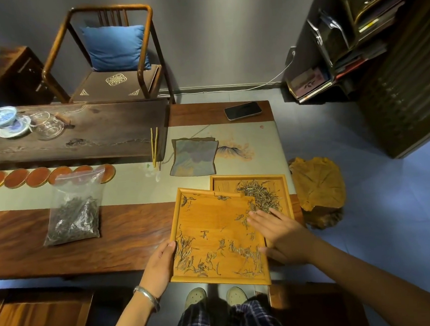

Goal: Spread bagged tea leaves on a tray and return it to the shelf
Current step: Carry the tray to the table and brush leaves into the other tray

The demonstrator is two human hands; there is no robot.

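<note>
With the left hand (158, 266) gripping the near tray (208, 229) by its edge, the flat, empty right hand (277, 228) should sweep clumped tea leaves (189, 253) lightly toward bare wood, avoiding the 2nd tray (285, 183).

The left hand (158, 264) holds the edge of a wooden tray (214, 229). The right hand (277, 228) lies flat on the tea leaves (189, 251). A bag (73, 211) sits nearby.

The near tray (213, 229) overlaps the far tray (284, 183); the bag (72, 218) lies left, the phone (243, 110) behind.
</note>
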